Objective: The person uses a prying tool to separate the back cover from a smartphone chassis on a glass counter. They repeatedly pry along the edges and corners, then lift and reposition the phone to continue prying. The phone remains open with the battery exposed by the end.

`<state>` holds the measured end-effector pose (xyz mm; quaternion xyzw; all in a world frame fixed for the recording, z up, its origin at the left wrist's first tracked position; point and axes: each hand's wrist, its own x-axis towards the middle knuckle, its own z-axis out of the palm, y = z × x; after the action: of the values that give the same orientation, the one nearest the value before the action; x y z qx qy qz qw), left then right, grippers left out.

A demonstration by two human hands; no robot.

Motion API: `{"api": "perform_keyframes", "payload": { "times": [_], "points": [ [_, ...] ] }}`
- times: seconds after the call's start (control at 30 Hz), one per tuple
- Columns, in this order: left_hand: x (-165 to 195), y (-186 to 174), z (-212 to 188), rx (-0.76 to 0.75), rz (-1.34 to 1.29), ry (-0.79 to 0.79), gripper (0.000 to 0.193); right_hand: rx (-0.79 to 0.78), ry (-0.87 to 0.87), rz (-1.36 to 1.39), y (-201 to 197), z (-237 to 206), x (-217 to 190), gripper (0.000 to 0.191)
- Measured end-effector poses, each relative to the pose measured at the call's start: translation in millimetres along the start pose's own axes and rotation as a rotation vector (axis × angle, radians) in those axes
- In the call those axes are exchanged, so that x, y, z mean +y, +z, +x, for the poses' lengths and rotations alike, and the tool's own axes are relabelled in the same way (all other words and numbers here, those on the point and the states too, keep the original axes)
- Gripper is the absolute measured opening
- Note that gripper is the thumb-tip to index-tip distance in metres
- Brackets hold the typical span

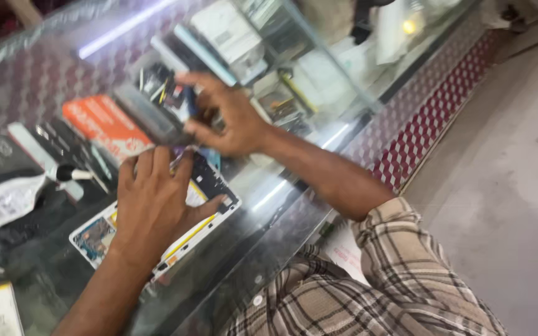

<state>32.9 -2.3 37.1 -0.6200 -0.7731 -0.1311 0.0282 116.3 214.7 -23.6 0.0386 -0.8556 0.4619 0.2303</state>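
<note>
An opened white tablet (210, 186) with its circuit boards exposed lies on a glass counter (269, 242). My left hand (154, 202) rests flat on the tablet's middle, fingers spread, pressing it down. My right hand (225, 118) hovers just beyond the tablet's far end, fingers pinched on a small dark blue tool (191, 102). The tool's tip is hidden by blur and my fingers.
An orange box (104, 124) and a grey flat case (147, 115) lie past the tablet. A white cloth or wrapper (4, 199) and a small brush (73, 174) sit at left. Boxes and parts fill the shelves under the glass. Grey floor lies at right.
</note>
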Motion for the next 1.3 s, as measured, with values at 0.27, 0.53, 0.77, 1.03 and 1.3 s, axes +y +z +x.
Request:
{"api": "perform_keyframes", "payload": {
  "times": [0.27, 0.53, 0.77, 1.03, 1.3],
  "points": [
    [1.0, 8.7, -7.1, 0.119, -0.047, -0.025, 0.092, 0.04, -0.027, -0.168, 0.0, -5.0, -13.7, 0.076],
    [2.1, 9.1, -6.8, 0.115, -0.053, -0.029, 0.084, 0.058, -0.002, -0.231, -9.2, 0.8, -8.2, 0.076],
    [0.6, 9.0, -7.6, 0.15, -0.043, -0.005, 0.085, 0.035, -0.03, -0.257, -9.2, -0.1, -10.0, 0.076],
    [7.7, 11.2, -8.4, 0.071, -0.13, -0.081, 0.124, 0.017, -0.065, -0.253, -13.3, 3.0, -4.9, 0.074],
    [15.8, 13.0, -9.1, 0.012, -0.101, -0.144, 0.121, -0.084, -0.146, -0.265, -2.7, 12.4, -6.8, 0.075]
  ]
}}
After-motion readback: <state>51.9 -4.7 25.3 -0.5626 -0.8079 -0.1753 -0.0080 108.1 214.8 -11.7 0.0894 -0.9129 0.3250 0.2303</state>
